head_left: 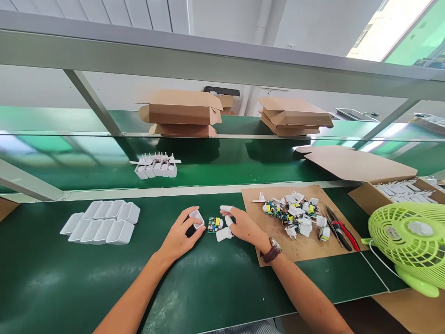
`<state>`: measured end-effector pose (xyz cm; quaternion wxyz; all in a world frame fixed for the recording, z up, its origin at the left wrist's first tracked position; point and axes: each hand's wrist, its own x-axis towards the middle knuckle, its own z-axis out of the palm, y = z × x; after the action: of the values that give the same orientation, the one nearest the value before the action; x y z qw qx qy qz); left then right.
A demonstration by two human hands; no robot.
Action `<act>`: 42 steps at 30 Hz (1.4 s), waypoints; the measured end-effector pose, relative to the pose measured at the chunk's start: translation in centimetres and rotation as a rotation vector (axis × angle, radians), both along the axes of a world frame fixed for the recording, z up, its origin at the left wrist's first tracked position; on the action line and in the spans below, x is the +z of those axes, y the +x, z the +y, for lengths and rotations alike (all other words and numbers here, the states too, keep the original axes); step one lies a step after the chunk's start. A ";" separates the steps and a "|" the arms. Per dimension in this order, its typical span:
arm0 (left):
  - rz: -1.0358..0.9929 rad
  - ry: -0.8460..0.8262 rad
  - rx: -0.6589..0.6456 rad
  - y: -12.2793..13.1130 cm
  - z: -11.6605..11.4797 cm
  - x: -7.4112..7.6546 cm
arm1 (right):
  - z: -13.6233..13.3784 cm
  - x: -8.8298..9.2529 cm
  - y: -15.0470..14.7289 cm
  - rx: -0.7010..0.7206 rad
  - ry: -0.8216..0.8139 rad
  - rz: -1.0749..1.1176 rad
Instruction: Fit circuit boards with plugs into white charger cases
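Observation:
My left hand (182, 232) is closed around a small white plastic charger housing (197, 218), its open end tilted up. Just right of it, a circuit board (214, 225) with yellow and dark components lies on the green bench, wired or set close to a white plug cover (224, 234); the join is hard to make out. Over these parts hovers my right hand (241, 226), white covers on its thumb and index finger, those fingertips apart. Whether it touches the board or the cover, I cannot tell.
Several empty white housings (100, 222) stand in rows at left. A brown cardboard sheet (278, 250) carries a pile of boards and plug covers (295, 213), plus pliers (342, 229). A green fan (410, 241) stands far right. Assembled pieces (156, 167) sit behind, under shelved cartons (184, 113).

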<state>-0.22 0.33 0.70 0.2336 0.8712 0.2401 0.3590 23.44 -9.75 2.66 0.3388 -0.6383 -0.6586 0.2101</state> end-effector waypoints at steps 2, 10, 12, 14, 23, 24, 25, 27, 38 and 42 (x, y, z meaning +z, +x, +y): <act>0.001 -0.021 0.002 -0.1 0.0 0.1 | -0.3 0.0 -0.1 -0.035 0.088 -0.075; 0.038 -0.219 0.012 -0.3 0.2 -0.2 | -1.6 -0.2 -1.8 0.094 0.029 -0.320; 0.049 -0.246 0.002 -0.4 0.2 -0.1 | -1.5 -0.6 -1.9 0.098 0.034 -0.353; 0.055 -0.252 -0.025 -0.5 0.2 0.0 | -1.3 -0.8 -1.8 0.084 0.081 -0.346; 0.050 -0.270 0.088 -0.2 0.0 -0.5 | -1.4 0.6 -1.4 -0.056 0.388 -0.103; 0.064 -0.271 0.114 -0.2 -0.1 -0.5 | -1.4 0.6 -1.4 -0.058 0.399 -0.101; 0.082 -0.282 0.115 -0.3 -0.1 -0.4 | -1.4 0.6 -1.4 -0.062 0.406 -0.100; 0.127 -0.329 0.056 -0.5 -0.1 -0.1 | -1.5 0.5 -1.3 -0.087 0.419 -0.101; 0.075 -0.105 0.022 0.4 -0.6 -0.1 | -2.5 1.4 -2.9 0.036 0.504 -0.163; 0.049 0.075 0.054 0.6 -0.8 -0.4 | -2.6 1.3 -3.6 0.099 0.513 -0.213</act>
<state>0.41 -0.46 0.34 0.1851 0.8810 0.2554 0.3526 19.80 -12.35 3.93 0.4077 -0.5171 -0.7525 -0.0155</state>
